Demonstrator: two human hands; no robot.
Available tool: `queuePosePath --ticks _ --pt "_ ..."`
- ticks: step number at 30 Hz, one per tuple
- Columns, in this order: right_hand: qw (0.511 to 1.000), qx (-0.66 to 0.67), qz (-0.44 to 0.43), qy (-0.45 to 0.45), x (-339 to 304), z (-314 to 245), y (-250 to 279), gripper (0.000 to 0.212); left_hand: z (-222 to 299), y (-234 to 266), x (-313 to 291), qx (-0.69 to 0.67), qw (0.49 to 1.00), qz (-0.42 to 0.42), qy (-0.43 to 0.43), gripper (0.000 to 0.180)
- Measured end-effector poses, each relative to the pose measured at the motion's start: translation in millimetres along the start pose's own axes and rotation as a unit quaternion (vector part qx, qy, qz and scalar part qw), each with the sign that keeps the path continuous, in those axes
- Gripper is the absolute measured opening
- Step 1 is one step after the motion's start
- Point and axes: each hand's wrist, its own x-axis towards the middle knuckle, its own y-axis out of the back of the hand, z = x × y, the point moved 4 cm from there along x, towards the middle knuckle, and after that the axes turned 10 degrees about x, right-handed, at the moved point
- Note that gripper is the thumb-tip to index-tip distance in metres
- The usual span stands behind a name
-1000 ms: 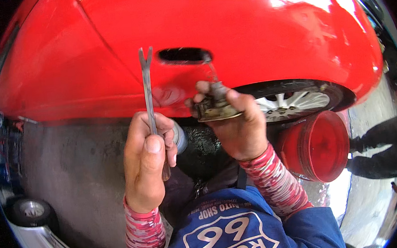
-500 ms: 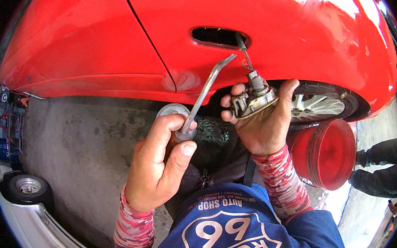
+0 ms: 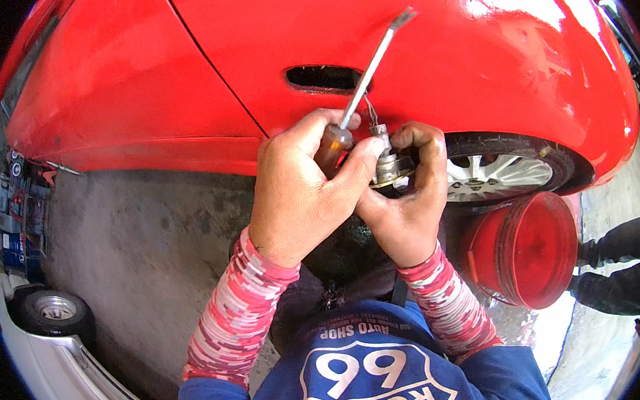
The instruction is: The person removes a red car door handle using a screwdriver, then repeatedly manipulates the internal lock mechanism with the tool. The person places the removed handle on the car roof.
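Concrete (image 3: 142, 229) underlies red bodywork (image 3: 284, 30); left fingers (image 3: 307, 134) hold a tool (image 3: 370, 76), right fingers (image 3: 432, 157) a fitting (image 3: 388, 167).

Wired fitting (image 3: 388, 169) partly hidden by the fingers (image 3: 431, 157)

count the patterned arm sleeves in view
2: one pink, red and white patterned fabric sleeve ends at the left hand, which holds a brown-handled metal tool with a forked tip; a matching sleeve ends at the right hand. Others may be hidden.
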Motion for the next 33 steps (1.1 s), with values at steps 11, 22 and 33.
queuePosePath --ticks 11,22,33 --pt "0.917 0.384 0.044 -0.098 -15.3 9.1 16.9 0.101 -23.3 -14.2 0.9 -0.225 0.954 -0.144 0.133 0.016" --pt "0.923 0.340 0.089 -0.158 -28.8 30.2 5.5 0.042 -18.7 0.0 -5.0 -0.065 0.996 -0.029 0.057 0.014" --pt "0.991 -0.014 -0.002 0.136 -21.4 23.5 6.2 0.049 -16.4 2.8 5.7 -0.036 0.997 -0.045 -0.051 0.023"
